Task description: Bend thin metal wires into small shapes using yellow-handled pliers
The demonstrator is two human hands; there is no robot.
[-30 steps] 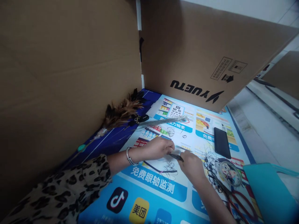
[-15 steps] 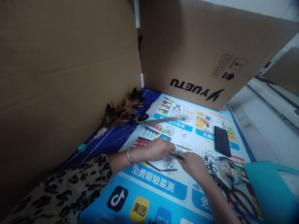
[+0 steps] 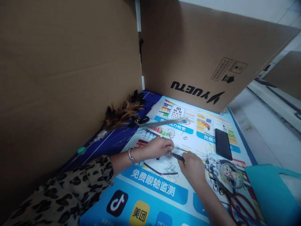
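My left hand (image 3: 156, 148), with a silver bangle on the wrist and a leopard-print sleeve, is pinched on a thin wire (image 3: 182, 149) just above the printed poster (image 3: 150, 185). My right hand (image 3: 191, 166) is closed round small dark pliers (image 3: 176, 156), whose tips meet the left fingertips. A loose tangle of bent wire (image 3: 171, 172) lies on the poster right under both hands.
A bundle of straight wires (image 3: 164, 122) and a feather duster (image 3: 119, 114) lie at the back left. A black phone (image 3: 223, 144), a pile of wire pieces (image 3: 213, 166), a round badge (image 3: 231, 174), red scissors (image 3: 242, 204) and a teal bag (image 3: 272, 194) are on the right. Cardboard walls (image 3: 70, 69) enclose the back and left.
Both hands stay together over the same spot; the left hand has shifted slightly up and the pliers have tilted a little. The view has moved a bit.
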